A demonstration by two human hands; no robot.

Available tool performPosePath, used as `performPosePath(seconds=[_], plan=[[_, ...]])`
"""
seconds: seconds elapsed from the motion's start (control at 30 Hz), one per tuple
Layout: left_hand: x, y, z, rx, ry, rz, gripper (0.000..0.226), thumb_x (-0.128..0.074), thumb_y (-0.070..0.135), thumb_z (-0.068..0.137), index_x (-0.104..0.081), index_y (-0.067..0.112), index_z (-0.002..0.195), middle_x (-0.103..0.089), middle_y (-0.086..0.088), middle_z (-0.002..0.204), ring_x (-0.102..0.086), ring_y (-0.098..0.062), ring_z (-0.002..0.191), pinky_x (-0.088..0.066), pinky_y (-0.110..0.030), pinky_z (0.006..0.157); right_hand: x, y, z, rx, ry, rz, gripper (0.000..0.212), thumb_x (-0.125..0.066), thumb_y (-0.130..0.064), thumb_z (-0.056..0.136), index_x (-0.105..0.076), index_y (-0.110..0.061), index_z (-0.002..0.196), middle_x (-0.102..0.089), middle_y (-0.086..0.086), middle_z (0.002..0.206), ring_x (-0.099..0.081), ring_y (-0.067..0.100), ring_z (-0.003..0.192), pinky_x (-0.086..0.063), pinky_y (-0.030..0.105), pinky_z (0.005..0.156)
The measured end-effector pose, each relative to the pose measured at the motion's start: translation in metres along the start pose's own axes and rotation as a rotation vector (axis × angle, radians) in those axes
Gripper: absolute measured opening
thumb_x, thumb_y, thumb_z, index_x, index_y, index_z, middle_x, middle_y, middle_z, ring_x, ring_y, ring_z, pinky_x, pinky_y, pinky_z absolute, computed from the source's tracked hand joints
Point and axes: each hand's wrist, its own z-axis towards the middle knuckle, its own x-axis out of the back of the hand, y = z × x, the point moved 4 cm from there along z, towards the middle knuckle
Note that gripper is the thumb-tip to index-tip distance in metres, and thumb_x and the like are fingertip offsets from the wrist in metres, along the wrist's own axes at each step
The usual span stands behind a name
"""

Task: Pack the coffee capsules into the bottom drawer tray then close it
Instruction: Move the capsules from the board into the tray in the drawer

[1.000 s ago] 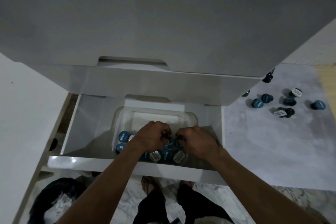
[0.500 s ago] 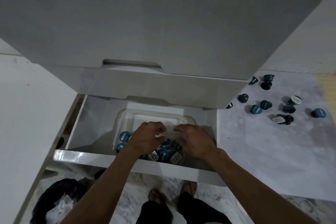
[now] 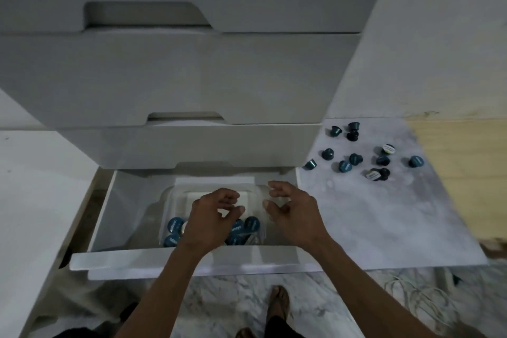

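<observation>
Both hands empty over the clear tray [image 3: 175, 195] in the open bottom drawer [image 3: 109, 217]: left hand [image 3: 211, 217] loosely spread, right hand [image 3: 293, 211] likewise. Five capsules [image 3: 175, 224] at least show in the tray's near end; others hidden. Twelve loose capsules [image 3: 345, 166] lie on the sheet [image 3: 384, 214], far right. Advised: collect several per trip, fill the tray's far end

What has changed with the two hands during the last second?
Both hands opened and rose out of the clear tray: the left hand and right hand, earlier closed among the tray's capsules, now hover apart, empty. The bottom drawer stays open, and the loose capsules on the mat seem untouched.
</observation>
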Motion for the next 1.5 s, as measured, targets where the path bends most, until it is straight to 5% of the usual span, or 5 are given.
performPosePath(seconds=[0.5, 0.9, 1.17, 1.27, 1.5], plan=[[-0.135, 0.137, 0.023, -0.211, -0.219, -0.059, 0.014, -0.076, 0.024, 0.079, -0.07, 0.025, 0.092, -0.07, 0.015, 0.088, -0.065, 0.002, 0.079, -0.054, -0.02, 0.067, 0.172, 0.077, -0.031, -0.141, 0.304, 0.05, 0.035, -0.072, -0.029, 0.086, -0.062, -0.027, 0.12, -0.068, -0.009, 0.1, -0.068, 0.001, 0.061, -0.049, 0.01, 0.056], [-0.347, 0.197, 0.099, -0.137, -0.202, 0.074, 0.014, -0.073, 0.023, 0.083, -0.066, 0.024, 0.096, -0.069, 0.012, 0.093, -0.063, -0.004, 0.087, -0.053, -0.028, 0.076, 0.356, 0.26, 0.065, -0.259, 0.303, -0.057, 0.025, -0.07, -0.025, 0.086, -0.067, -0.023, 0.111, -0.069, -0.011, 0.094, -0.064, -0.003, 0.066, -0.049, 0.017, 0.063], [-0.44, 0.192, 0.161, -0.029, -0.094, 0.228, 0.038, -0.071, 0.019, 0.086, -0.06, 0.013, 0.122, -0.061, 0.001, 0.121, -0.053, -0.009, 0.109, -0.04, -0.017, 0.086, 0.353, 0.333, 0.133, -0.19, 0.119, -0.132, 0.026, -0.065, -0.018, 0.088, -0.066, -0.024, 0.113, -0.063, -0.011, 0.104, -0.062, 0.012, 0.088, -0.048, 0.022, 0.075], [-0.463, 0.178, 0.185, -0.03, -0.074, 0.282, 0.044, -0.073, 0.025, 0.083, -0.059, 0.014, 0.124, -0.061, -0.002, 0.124, -0.056, -0.019, 0.116, -0.049, -0.032, 0.097, 0.333, 0.35, 0.152, -0.09, 0.098, -0.209, 0.009, -0.066, -0.023, 0.087, -0.066, -0.022, 0.096, -0.066, -0.007, 0.095, -0.062, 0.018, 0.083, -0.052, 0.028, 0.068], [-0.488, 0.158, 0.206, -0.021, 0.018, 0.338, 0.043, -0.072, 0.03, 0.084, -0.06, 0.015, 0.123, -0.065, -0.005, 0.122, -0.059, -0.024, 0.113, -0.052, -0.045, 0.094, 0.304, 0.383, 0.161, 0.016, 0.232, -0.298, 0.028, -0.073, -0.028, 0.085, -0.068, -0.018, 0.111, -0.069, 0.003, 0.114, -0.061, 0.024, 0.103, -0.055, 0.04, 0.085]])
